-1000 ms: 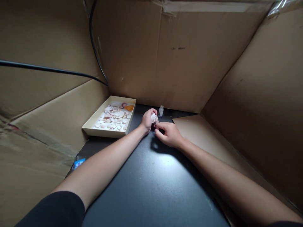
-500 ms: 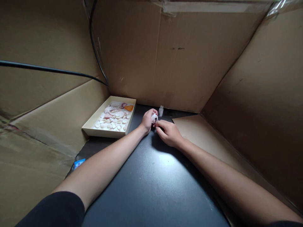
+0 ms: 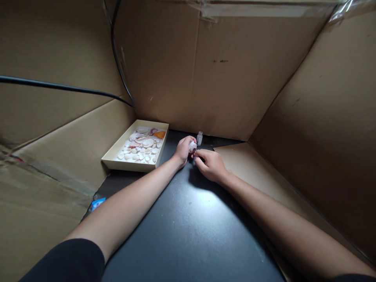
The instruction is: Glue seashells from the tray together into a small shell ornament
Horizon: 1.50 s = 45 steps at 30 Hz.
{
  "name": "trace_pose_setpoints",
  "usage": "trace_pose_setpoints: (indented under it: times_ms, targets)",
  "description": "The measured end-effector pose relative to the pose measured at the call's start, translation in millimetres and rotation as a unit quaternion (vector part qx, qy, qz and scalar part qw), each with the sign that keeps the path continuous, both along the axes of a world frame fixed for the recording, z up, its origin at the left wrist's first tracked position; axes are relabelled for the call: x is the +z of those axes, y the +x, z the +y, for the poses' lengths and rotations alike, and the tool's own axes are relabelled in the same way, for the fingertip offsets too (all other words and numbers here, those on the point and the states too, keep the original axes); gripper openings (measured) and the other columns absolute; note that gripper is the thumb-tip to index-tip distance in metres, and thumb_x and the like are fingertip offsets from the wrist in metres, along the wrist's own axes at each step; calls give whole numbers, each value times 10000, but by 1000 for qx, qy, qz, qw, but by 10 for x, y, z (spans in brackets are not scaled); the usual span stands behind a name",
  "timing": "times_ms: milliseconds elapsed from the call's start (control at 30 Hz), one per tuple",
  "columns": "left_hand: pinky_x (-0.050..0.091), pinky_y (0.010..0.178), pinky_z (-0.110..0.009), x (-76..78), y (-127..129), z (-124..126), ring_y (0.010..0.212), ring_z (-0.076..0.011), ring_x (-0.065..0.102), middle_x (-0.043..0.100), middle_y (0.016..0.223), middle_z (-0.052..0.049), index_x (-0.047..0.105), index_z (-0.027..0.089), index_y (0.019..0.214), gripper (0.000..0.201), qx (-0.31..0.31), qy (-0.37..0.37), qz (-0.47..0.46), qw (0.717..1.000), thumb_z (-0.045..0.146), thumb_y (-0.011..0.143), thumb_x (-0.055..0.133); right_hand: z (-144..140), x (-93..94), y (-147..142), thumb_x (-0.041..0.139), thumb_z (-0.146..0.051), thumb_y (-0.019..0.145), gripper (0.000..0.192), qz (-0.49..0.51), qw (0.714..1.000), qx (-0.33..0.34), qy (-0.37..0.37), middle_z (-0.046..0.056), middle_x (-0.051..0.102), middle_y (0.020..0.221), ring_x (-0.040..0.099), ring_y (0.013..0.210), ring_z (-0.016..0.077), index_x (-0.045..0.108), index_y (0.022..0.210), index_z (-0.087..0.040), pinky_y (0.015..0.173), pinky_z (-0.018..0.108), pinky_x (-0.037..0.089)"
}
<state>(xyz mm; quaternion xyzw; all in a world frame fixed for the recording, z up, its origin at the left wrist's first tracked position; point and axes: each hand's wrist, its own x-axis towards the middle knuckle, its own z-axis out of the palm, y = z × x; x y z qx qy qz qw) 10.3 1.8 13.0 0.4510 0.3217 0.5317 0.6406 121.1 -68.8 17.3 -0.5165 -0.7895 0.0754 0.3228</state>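
Note:
My left hand (image 3: 183, 151) is wrapped round a small seashell (image 3: 192, 147), white and ridged with dark reddish patches. Close against the shell's lower right side, my right hand (image 3: 210, 163) has its fingertips pinched together. Whatever the pinch may hold is too small to make out. Just behind both hands a small clear bottle (image 3: 199, 138) with a pale label stands upright on the dark tabletop (image 3: 188, 227). To the left lies a shallow cream box (image 3: 132, 166) of seashells (image 3: 142, 145), mostly white, some pinkish, one orange.
Cardboard walls (image 3: 223, 86) enclose the table at the back and sides. A flat cardboard sheet (image 3: 249, 160) lies along the right. Black cable (image 3: 64, 87) crosses the left wall, and a small blue packet (image 3: 98, 203) sits by my left forearm.
The shell has turned slightly in my left hand, showing more of its white ridged face. My right fingertips have shifted only a little beside it.

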Motion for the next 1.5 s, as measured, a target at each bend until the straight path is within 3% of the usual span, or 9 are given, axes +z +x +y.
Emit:
trace_pose_setpoints:
  times_ms: [300,833,1233,1500]
  targets:
    - [241,354,-168,-11,11,14,351,-54,383,423,455,46,515,147,600,142,-4,11,9,1000,235,707,481,-10,10,22,414,-247,863,181,27,999,18,42,29,611,800,530,719,132,557,772,-185,678,229,359]
    - [212,309,-182,-19,5,18,311,-69,388,419,451,44,500,160,621,161,-17,4,9,1000,232,740,418,-11,25,11,437,-228,827,208,13,1000,0,4,25,695,844,607,766,148,638,788,-193,693,230,378]
    - [205,320,-188,-13,-3,2,302,-75,375,410,428,43,485,167,644,183,-27,8,16,999,237,782,388,6,13,31,450,-236,823,189,16,1000,-12,-3,10,674,772,566,688,131,619,750,-194,645,226,340]
    - [208,314,-188,2,-2,2,322,-72,358,398,454,36,492,160,617,223,-33,3,-4,999,233,793,377,9,-9,21,422,-232,847,138,24,999,16,39,21,623,829,525,720,133,550,813,-195,681,234,357]
